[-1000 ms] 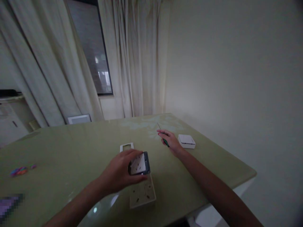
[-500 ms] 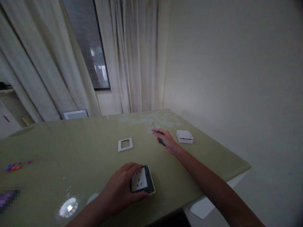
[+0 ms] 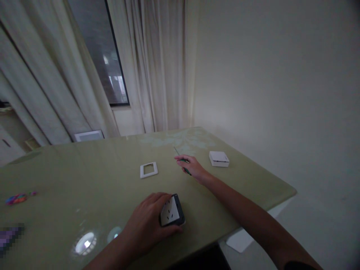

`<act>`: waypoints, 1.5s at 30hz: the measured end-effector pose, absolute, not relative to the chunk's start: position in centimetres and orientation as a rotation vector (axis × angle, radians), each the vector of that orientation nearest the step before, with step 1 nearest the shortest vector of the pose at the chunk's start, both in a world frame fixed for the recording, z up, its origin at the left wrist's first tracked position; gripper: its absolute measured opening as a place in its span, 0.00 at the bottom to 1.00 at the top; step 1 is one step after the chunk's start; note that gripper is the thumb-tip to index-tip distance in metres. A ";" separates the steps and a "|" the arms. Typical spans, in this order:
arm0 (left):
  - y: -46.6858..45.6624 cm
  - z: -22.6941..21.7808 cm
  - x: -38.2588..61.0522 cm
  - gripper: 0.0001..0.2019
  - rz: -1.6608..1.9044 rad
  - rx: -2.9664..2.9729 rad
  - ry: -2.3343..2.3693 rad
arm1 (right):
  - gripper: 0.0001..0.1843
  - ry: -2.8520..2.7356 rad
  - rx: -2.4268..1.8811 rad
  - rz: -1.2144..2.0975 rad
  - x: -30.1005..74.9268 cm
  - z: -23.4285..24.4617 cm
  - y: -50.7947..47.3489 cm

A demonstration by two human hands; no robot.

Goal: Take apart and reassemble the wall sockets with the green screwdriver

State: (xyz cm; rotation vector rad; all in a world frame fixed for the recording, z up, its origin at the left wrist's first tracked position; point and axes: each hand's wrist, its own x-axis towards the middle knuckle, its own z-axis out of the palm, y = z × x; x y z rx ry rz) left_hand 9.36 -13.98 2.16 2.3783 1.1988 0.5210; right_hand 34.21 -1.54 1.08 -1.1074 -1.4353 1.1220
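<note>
My left hand (image 3: 150,217) is closed around a wall socket (image 3: 170,212) with a white slotted face and a dark frame, near the table's front edge. Thumb and fingers grip its sides, and the palm hides its left part. Further off, my right hand (image 3: 191,167) holds a screwdriver (image 3: 186,171) with a green handle, its thin shaft pointing up and left, away from the socket. A white square cover frame (image 3: 149,170) with an open middle lies flat beyond my left hand.
A white box (image 3: 219,159) sits on the table (image 3: 107,180) right of my right hand, near the wall. Small colourful items (image 3: 19,198) lie at far left, with a pixelated purple object (image 3: 9,238) below them. Curtains (image 3: 160,67) hang behind the table.
My right hand has moved slightly left and nearer with the screwdriver. My left hand has turned the socket a little and shifted it slightly right.
</note>
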 end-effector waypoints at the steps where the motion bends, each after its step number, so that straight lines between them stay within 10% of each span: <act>1: -14.0 2.2 9.3 0.36 0.511 2.375 1.191 | 0.25 -1.442 -1.109 1.125 34.2 1.1 -1.6; 25: -11.0 3.3 4.2 0.35 0.475 2.273 0.944 | 0.36 -2.507 -0.829 1.039 35.9 4.7 -4.5; 45: -11.9 3.6 4.8 0.36 0.424 2.115 0.922 | 0.25 -2.529 -0.737 1.057 35.1 3.7 -4.5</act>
